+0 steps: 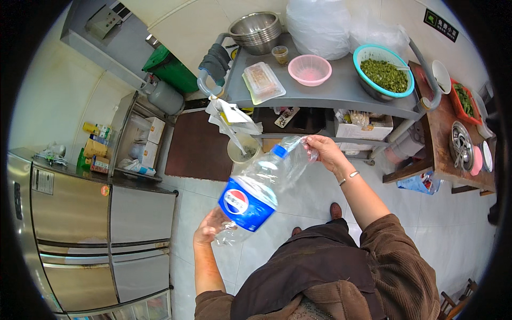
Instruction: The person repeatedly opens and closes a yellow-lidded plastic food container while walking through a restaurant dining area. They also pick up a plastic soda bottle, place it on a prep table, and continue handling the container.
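Observation:
A large clear plastic bottle [247,205] with a blue label and blue cap hangs tilted in front of me, cap end up and to the right. It looks to have no drink in it. My left hand [209,225] is closed around its lower end; the bottle partly hides the fingers. Close by the cap, my right hand [323,151] pinches a thin clear plastic bag [294,169] that drapes down beside the bottle's neck. Whether the bag is attached to the bottle I cannot tell. Below and behind the bottle stands a white bin [232,153].
A grey cart [320,98] ahead carries steel bowls [255,33], a pink basket [310,70] and a turquoise basket [383,72] of chopped greens. A white bag [234,116] hangs off its left corner. Left stands a steel fridge [74,205]; right, a wooden table [442,144].

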Demonstrator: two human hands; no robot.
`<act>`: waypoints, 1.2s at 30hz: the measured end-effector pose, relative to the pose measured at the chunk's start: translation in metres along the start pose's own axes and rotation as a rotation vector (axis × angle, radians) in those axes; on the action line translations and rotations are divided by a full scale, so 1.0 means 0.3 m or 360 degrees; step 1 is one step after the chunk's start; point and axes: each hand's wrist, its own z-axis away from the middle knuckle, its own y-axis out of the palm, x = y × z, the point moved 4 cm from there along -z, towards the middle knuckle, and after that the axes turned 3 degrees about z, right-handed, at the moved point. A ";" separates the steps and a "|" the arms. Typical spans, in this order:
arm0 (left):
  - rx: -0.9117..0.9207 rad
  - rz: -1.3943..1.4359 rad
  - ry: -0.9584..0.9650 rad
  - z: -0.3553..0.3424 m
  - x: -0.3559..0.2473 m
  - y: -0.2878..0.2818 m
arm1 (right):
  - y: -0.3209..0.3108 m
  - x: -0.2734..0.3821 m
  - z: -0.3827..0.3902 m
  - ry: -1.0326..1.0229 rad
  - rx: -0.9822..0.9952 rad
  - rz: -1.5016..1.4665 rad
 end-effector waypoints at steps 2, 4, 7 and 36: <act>0.0045 -0.0117 -0.0129 -0.009 0.020 0.031 | 0.035 0.040 -0.002 -0.0177 0.0046 0.0195; 0.0035 -0.0390 -0.0227 -0.048 0.046 0.025 | 0.075 0.078 0.010 -0.0306 -0.0010 0.0375; -0.0053 -0.0455 -0.0214 -0.094 0.066 0.011 | 0.069 0.076 0.016 -0.0666 -0.0193 0.0974; 0.0004 0.0251 -0.0156 -0.308 0.258 0.151 | 0.218 -0.313 0.390 -0.0746 0.0071 0.1052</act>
